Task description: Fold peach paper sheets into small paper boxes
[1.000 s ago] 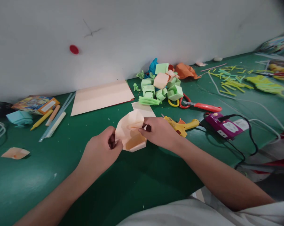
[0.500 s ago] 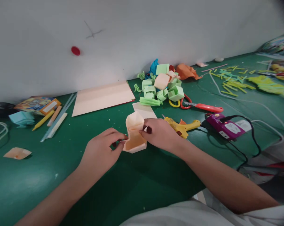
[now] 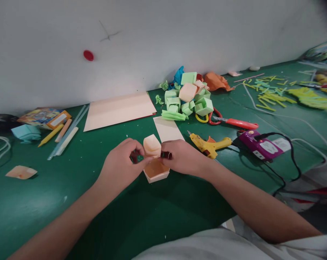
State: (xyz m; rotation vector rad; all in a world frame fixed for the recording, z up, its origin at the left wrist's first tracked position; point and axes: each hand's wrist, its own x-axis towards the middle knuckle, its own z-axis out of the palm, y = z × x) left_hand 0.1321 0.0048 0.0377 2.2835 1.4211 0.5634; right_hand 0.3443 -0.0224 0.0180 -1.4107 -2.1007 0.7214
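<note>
A small peach paper box [image 3: 156, 176] with a raised flap is between my hands, just above the green table. My left hand [image 3: 125, 159] pinches its left edge near the fold, thumb and fingers closed on the paper. On the other side my right hand [image 3: 181, 157] grips the right edge at the same fold, fingers curled. The flap stands up behind the fingertips, and the box's hollow faces me. Behind the hands lies a pale paper strip [image 3: 167, 128]. Right of my right hand rests a yellow glue gun [image 3: 210, 146].
Several folded green and peach paper boxes [image 3: 187, 92] are piled by the wall. Peach sheets [image 3: 120, 110] lie left of them. Scissors [image 3: 215, 117], a red-handled cutter [image 3: 242, 124] and a purple power adapter [image 3: 261, 146] with cables sit to the right. Crayons [image 3: 51, 136] lie at left.
My left hand has moved up and right to the fold, closer to my right hand. The flap has tipped, and the box sits slightly lower and more squarely facing me.
</note>
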